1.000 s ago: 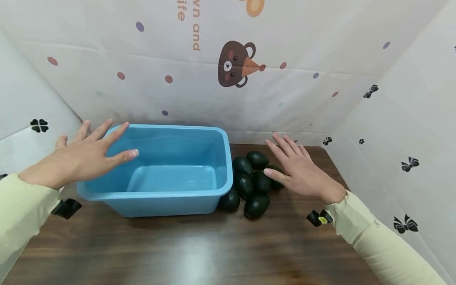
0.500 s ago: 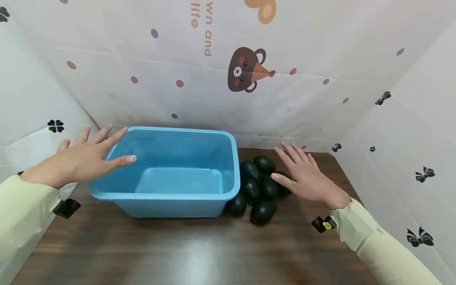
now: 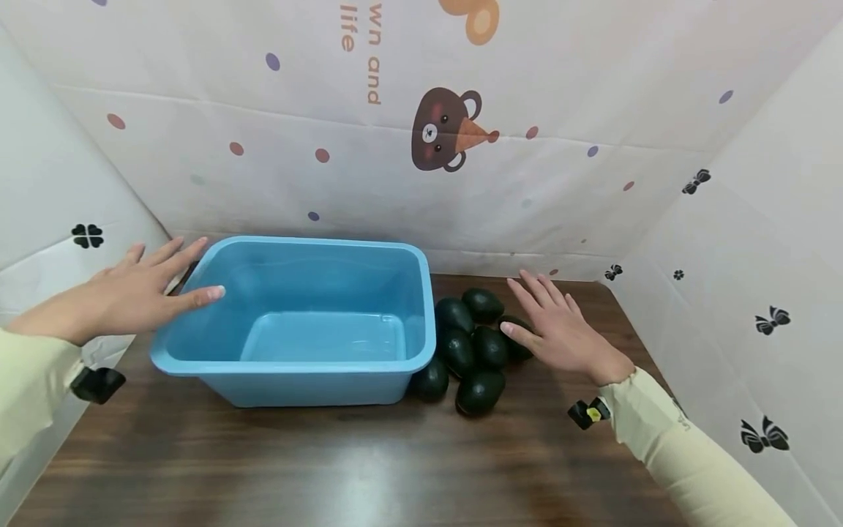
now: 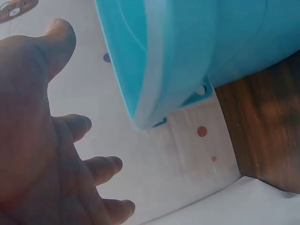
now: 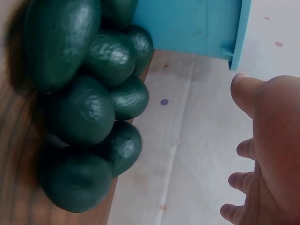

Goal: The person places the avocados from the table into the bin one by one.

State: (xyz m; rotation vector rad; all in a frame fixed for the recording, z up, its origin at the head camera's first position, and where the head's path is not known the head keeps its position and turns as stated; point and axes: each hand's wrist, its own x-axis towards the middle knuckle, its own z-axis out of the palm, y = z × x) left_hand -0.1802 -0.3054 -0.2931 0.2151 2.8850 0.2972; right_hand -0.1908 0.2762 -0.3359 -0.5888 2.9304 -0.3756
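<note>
A light blue plastic basin (image 3: 290, 366), rectangular with a rolled rim, stands on the table with nothing inside. My left hand (image 3: 132, 289) is spread above its left end, fingers apart, holding nothing; the left wrist view shows the palm (image 4: 28, 136) beside the basin's rim (image 4: 157, 61). Several dark green avocados (image 3: 489, 347) lie in a cluster against the basin's right side. Over the cluster's right edge hovers my right hand (image 3: 560, 329), its fingers extended and apart. In the right wrist view the avocados (image 5: 79, 110) sit away from the fingertips (image 5: 241, 180).
The brown wood-grain table (image 3: 296, 461) stretches in front of the basin. A white printed cloth (image 3: 356, 183) with a bear and dots hangs right behind it. Another white cloth (image 3: 724, 315) with black bows bounds the right side.
My left hand has shifted left, its thumb drawing back toward the basin's left rim. My right hand has stayed by the avocados, a little lower in view. The basin and avocados keep their places.
</note>
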